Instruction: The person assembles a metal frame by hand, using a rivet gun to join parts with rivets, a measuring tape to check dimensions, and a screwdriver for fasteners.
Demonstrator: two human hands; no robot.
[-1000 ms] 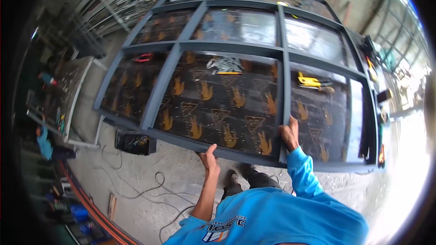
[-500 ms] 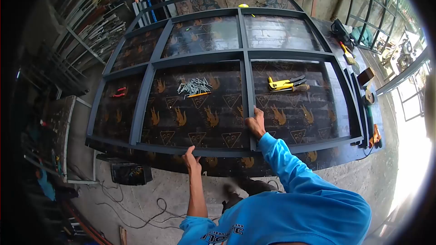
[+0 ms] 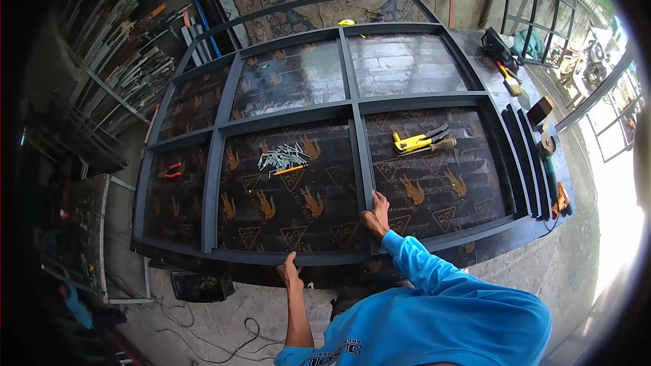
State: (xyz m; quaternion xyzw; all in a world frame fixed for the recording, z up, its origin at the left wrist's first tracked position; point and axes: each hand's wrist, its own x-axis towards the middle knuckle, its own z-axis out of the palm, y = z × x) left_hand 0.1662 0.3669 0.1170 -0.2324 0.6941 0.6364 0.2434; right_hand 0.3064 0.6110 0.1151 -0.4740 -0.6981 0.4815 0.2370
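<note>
A large dark grey metal frame [image 3: 285, 116] with crossbars lies on a dark printed board table [image 3: 434, 247]. My left hand [image 3: 289, 270] grips the frame's near edge, fingers on top. My right hand [image 3: 376, 215] is closed round the near end of a vertical bar, right of my left hand. Within the frame's openings lie a pile of silver screws [image 3: 281, 157], an orange pencil [image 3: 291, 169], red-handled pliers [image 3: 174, 170], a yellow riveting tool [image 3: 415, 141] and a wooden-handled screwdriver [image 3: 441, 144].
Dark metal strips [image 3: 525, 163], a brush [image 3: 510, 81] and an angle grinder [image 3: 548, 156] lie along the right side. A yellow tape measure [image 3: 346, 22] sits at the far bar. Below the near edge are a black crate [image 3: 200, 287] and cables [image 3: 251, 335] on the floor.
The view has shifted, so the frame and table appear lower and slightly left. Both hands keep their places on the frame.
</note>
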